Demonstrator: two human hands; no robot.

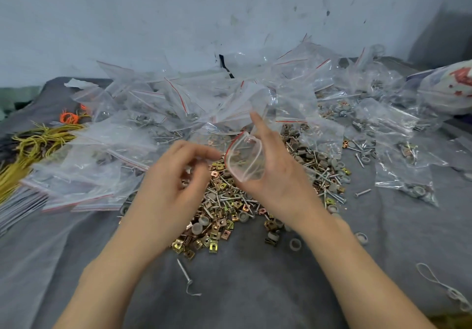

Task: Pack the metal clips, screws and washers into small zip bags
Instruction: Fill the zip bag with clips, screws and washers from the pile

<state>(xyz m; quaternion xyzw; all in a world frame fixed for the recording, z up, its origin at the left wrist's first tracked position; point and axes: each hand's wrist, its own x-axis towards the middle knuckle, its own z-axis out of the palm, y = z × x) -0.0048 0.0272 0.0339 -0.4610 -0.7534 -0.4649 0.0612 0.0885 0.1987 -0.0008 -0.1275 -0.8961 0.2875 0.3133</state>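
Grey cloth [229, 290] is spread over the work surface, with a marked pale wall [153, 9] behind. A large heap of filled bags [158, 108] is piled along the far side, and more filled bags [408, 165] are scattered to the right; much of the packing is judged done. A sizeable loose heap [229, 208] of metal clips, screws and washers is left unpacked at the centre, so considerable work is outstanding. One small zip bag [244, 161] is held above that heap in the right hand [278, 175], its red-lined mouth pulled open, the index finger raised straight and the other fingers curled round the bag. No contents can be made out in it. The left hand [176, 175] is blurred beside the mouth, fingers curled; whether parts are pinched cannot be told.
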